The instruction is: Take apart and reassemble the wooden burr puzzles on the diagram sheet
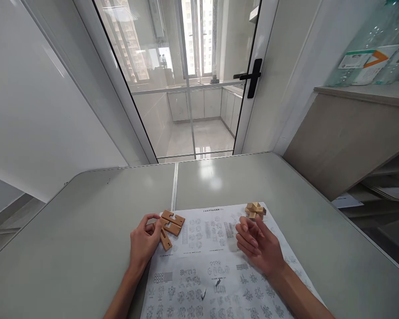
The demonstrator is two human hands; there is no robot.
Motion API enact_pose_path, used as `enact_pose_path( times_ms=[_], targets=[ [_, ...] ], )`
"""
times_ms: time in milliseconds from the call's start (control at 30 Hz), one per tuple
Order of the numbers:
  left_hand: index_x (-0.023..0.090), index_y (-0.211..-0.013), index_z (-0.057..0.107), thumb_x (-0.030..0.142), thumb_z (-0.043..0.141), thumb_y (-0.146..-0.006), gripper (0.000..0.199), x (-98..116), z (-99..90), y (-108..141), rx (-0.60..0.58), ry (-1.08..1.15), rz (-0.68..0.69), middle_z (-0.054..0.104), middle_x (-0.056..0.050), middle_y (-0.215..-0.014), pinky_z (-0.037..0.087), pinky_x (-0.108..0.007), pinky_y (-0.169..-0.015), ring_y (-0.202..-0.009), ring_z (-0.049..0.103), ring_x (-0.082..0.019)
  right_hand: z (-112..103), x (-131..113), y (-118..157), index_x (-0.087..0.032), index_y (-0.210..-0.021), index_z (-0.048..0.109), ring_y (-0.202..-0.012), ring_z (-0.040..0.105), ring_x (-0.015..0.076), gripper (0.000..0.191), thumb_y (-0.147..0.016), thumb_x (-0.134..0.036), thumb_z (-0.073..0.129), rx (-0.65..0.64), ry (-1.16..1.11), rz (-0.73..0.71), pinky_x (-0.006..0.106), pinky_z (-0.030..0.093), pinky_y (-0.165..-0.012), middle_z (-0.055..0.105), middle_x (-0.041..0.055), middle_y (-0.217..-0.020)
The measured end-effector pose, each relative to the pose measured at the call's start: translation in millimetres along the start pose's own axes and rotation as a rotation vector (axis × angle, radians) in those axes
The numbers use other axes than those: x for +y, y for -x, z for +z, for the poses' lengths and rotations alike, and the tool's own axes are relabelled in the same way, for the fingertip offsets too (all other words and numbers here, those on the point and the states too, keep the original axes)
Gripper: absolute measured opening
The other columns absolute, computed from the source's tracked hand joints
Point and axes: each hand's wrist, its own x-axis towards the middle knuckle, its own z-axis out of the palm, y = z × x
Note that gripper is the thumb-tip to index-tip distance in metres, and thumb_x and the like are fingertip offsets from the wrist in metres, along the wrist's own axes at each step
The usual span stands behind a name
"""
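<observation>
My left hand point(144, 241) is at the left edge of a small group of flat, notched wooden puzzle pieces point(173, 218). Its thumb and fingers are closed at the edge of one piece, partly hiding it. A narrower slotted wooden piece point(166, 239) lies slanted just below the others. My right hand point(260, 243) is held palm up over the printed sheet, fingers loosely curled and apart, with nothing visible in it. Just beyond its fingertips sits an assembled wooden burr puzzle point(254, 210). Under both hands lies a large white instruction sheet point(199, 261) printed with puzzle diagrams.
The grey-green table point(86, 239) has a pale seam point(174, 186) running away from me. Beyond its far edge stands a glass door point(193, 110) with a black handle point(254, 78). At the right, wrapped plastic bottles point(369, 62) stand on a wooden shelf point(352, 128).
</observation>
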Motion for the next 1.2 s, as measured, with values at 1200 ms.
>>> enact_pose_path(
  times_ms=[1200],
  targets=[
    [0.025, -0.119, 0.061, 0.036, 0.042, -0.102, 0.028, -6.4, 1.0, -0.3, -0.037, -0.542, -0.009, 0.059, 0.005, -0.063, 0.03, -0.024, -0.057, -0.06, 0.062, -0.018, -1.3, 8.5, -1.1, -0.022, -0.072, 0.051, -0.05, 0.032, 0.0104, 0.039, -0.095, -0.047, 0.07, 0.256, 0.636, -0.083, 0.026, 0.026, -0.049, 0.043, -0.0057, -0.059]
  ],
)
